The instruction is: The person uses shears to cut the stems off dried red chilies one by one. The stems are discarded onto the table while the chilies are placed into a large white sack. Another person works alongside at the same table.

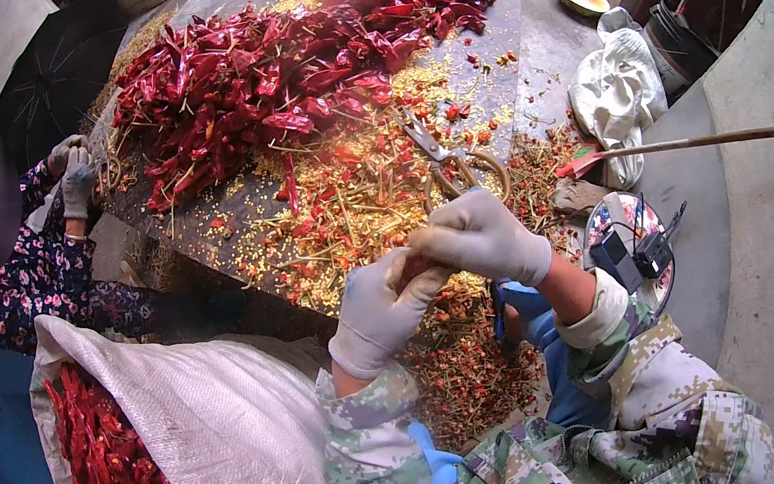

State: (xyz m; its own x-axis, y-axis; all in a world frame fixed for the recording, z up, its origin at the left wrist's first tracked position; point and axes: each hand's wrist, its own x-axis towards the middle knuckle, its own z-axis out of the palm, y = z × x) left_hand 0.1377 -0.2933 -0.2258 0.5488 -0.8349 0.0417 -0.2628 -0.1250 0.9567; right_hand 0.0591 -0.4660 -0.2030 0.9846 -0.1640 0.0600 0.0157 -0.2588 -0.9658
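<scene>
My left hand and my right hand, both in pale work gloves, meet over the near edge of the table. Between their fingers is a small reddish-brown thing, mostly hidden, perhaps a dried chili pepper; both hands grip it. Just beyond my right hand lies a pair of scissors with large looped handles, its blades apart. A big heap of dried red chili peppers covers the far part of the table. Yellow chili seeds, stems and red scraps spread between the heap and my hands.
An open woven sack of red chilies stands at left. Beyond it sits a co-worker with gloved hands at the table's edge. At right are a white sack, a wooden-handled tool and a round stool with black devices. Stems litter the floor.
</scene>
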